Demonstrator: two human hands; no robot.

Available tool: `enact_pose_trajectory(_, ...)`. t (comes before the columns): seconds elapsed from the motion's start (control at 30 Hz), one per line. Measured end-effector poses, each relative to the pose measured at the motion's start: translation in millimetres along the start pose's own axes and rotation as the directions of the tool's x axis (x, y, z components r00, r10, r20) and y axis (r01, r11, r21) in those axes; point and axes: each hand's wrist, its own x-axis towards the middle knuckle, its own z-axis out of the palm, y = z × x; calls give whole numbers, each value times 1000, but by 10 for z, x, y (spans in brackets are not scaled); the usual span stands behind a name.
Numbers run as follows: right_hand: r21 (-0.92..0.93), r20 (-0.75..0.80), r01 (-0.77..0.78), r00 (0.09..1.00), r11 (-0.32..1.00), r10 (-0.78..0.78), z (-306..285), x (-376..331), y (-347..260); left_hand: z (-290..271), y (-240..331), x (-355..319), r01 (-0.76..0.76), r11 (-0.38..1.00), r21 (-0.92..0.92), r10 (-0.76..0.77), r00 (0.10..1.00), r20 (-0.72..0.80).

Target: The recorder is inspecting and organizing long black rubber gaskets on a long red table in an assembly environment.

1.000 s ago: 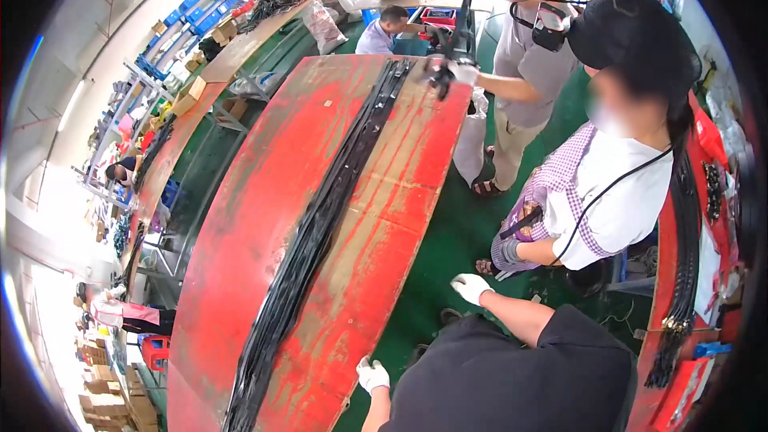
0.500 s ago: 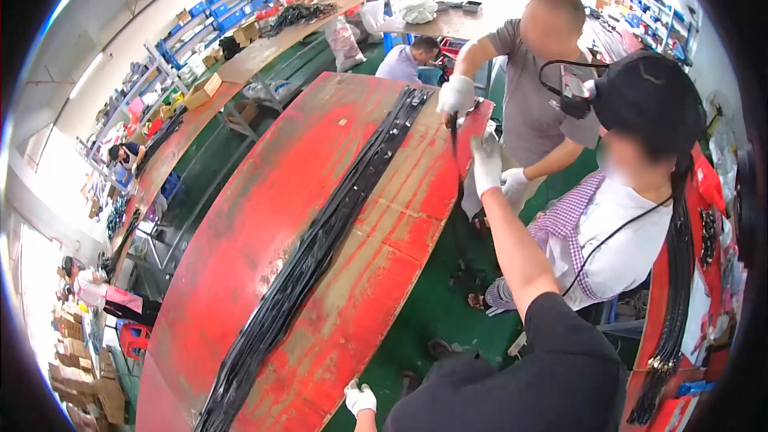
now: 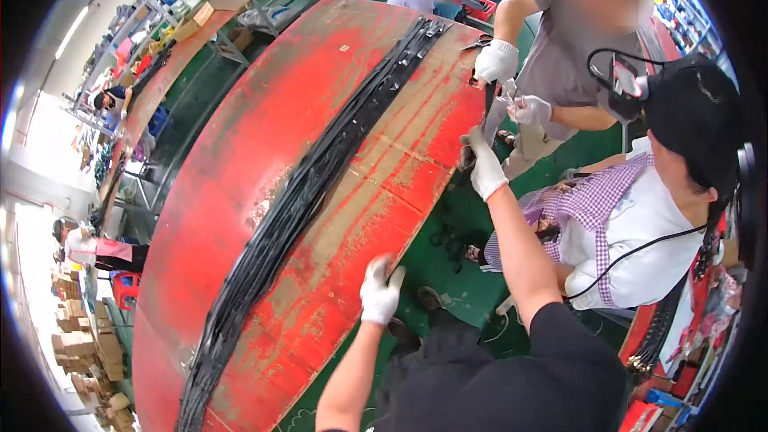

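At the near edge of the red worktop, the wearer's gloved left hand is resting or hovering, contact being unclear, its grip standing apart with nothing in it. Farther out, just beyond that edge, the gloved right hand is apparently clamping its grip on the lower part of a black strap. On the worktop, a long bundle of black strips is lying lengthwise, well apart from both hands. To the right, a person in a checked apron is standing close to the wearer's right arm; a sudden turn by either could be jogging the hold. Past the right hand, a co-worker's gloved hand is holding the strap's upper part; if one side were pulling harder, the smooth-looking strap could be slipping through the gloves. Beyond, scissors are lying at the far corner, where a sweeping sleeve could be knocking them off.
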Motion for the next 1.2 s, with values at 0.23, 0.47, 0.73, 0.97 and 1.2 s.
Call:
enact_pose_trajectory(0.23,104,-177,20,984,994,-2,134,-251,-425,890,1703,1961,-90,886,-455,152,983,101)
enact_pose_trajectory(0.47,-917,22,131,960,376,-281,382,-1247,-535,896,2059,2500,416,655,-631,118,768,629)
enact_pose_trajectory(0.73,-249,275,-133,940,959,201,435,-1261,-735,309,1560,1230,449,645,-618,136,729,671)
enact_pose_trajectory(0.97,75,280,109,952,991,-126,793,-916,-1396,-1343,480,-389,473,772,-424,-6,673,739)
enact_pose_trajectory(1.2,128,607,-144,794,981,37,1981,-3449,219,-3005,-279,-2346,456,732,-506,-208,857,471)
